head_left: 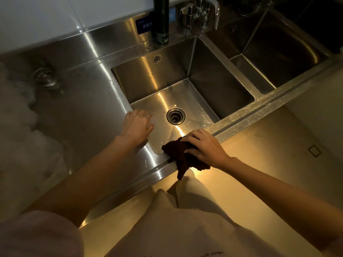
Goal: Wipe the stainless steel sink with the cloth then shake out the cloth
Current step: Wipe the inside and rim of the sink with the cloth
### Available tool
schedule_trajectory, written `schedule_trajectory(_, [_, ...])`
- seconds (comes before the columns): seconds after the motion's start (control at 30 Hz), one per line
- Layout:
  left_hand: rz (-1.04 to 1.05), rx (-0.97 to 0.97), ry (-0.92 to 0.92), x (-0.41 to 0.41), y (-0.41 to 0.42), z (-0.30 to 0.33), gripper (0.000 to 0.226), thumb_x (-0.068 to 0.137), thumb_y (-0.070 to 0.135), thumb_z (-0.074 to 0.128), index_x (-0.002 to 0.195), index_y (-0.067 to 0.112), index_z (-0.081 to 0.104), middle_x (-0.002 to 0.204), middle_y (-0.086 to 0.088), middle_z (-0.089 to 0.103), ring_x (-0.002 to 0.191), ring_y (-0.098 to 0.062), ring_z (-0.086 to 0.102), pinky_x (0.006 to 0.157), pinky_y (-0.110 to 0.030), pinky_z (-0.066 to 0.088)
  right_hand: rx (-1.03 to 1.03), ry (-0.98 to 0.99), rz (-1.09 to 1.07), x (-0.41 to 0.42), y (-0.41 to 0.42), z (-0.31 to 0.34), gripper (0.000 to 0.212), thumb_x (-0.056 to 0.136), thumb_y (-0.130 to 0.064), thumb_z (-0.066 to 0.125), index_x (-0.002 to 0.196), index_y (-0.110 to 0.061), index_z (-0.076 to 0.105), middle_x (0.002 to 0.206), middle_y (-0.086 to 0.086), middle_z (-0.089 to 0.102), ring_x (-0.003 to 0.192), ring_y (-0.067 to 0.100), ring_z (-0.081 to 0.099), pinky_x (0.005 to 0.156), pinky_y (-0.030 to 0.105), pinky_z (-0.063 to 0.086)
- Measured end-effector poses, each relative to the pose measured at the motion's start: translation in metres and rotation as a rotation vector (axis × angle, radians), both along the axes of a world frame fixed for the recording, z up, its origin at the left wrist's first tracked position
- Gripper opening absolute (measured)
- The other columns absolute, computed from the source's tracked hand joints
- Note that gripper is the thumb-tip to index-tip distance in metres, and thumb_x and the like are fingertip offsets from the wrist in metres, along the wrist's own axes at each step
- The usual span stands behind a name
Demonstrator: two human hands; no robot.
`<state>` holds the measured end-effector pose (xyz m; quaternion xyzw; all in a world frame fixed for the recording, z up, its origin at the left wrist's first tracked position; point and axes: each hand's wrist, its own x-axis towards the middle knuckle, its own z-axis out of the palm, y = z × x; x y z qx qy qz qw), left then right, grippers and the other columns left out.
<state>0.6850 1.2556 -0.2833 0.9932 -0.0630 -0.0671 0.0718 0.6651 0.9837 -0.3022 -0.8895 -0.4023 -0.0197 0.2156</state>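
Low in the frame's centre my right hand (205, 146) presses the dark cloth (182, 154) on the sink (202, 75) rim; left hand (137, 126) open, empty; I judge wiping underway, shaking still left

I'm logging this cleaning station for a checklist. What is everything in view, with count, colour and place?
Sink basin: one, stainless steel, centre, wet floor.
Drain: one, metal, middle of that basin's floor.
Overflow grille: one, metal, on the basin's back wall.
Second basin: one, steel, to the right.
Drainboard: one, steel, left of the centre basin.
Strainer plug: one, metal, lying on the drainboard, far left.
Dark spout: one, black, behind the centre basin.
Chrome tap: one, silver, top, between the basins.
Blue label: one, on the backsplash.
Cloth: one, dark brown, bunched on the sink's front rim.
Left hand: open, at the basin's left edge.
Right hand: gripping the cloth.
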Motion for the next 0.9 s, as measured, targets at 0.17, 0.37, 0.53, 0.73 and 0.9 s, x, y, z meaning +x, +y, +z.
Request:
schedule_trajectory(0.17, [0.047,-0.004,-0.027,0.011,0.0,-0.006,0.038,0.095,0.03,0.052,0.127,0.011,0.058,0.133,-0.012,0.054,0.128,-0.029,0.042,0.106,-0.043,0.032,0.027,0.07,0.02,0.031,-0.001,0.009,0.037,0.09,-0.039,0.049,0.117,-0.015,0.06,0.107,0.008,0.062,0.097,0.025,0.058,0.074,0.041,0.054])
schedule_trajectory(0.37, [0.083,0.009,-0.036,0.033,0.0,-0.012,0.038,0.095,0.031,0.05,0.124,0.01,0.06,0.134,-0.014,0.053,0.131,-0.032,0.039,0.111,-0.047,0.028,0.064,0.15,0.035,0.086,0.0,0.029,0.042,0.089,-0.044,0.05,0.121,-0.017,0.06,0.11,0.002,0.062,0.098,0.021,0.057,0.078,0.038,0.05])
schedule_trajectory(0.53, [0.123,0.051,-0.04,0.057,0.007,-0.017,0.034,0.092,0.027,0.055,0.118,0.007,0.064,0.131,-0.016,0.057,0.131,-0.036,0.041,0.11,-0.049,0.026,0.07,0.186,0.04,0.145,0.018,0.036,0.041,0.087,-0.043,0.056,0.12,-0.019,0.06,0.106,-0.001,0.061,0.097,0.019,0.056,0.079,0.037,0.048])
schedule_trajectory(0.73, [0.101,0.108,0.012,0.087,0.022,-0.03,0.032,0.091,0.024,0.057,0.113,0.003,0.067,0.123,-0.019,0.062,0.127,-0.038,0.047,0.111,-0.053,0.025,-0.065,0.284,0.11,0.206,0.058,-0.016,0.048,0.084,-0.028,0.07,0.129,-0.023,0.054,0.116,0.001,0.061,0.109,0.021,0.052,0.084,0.035,0.045])
schedule_trajectory(0.9, [0.057,0.159,0.069,0.106,0.036,-0.045,0.049,0.092,0.037,0.035,0.107,0.007,0.071,0.114,-0.014,0.067,0.118,-0.034,0.055,0.11,-0.05,0.03,-0.141,0.407,0.174,0.247,0.09,-0.078,0.045,0.081,-0.022,0.072,0.124,-0.019,0.058,0.116,0.006,0.062,0.109,0.026,0.054,0.091,0.037,0.041])
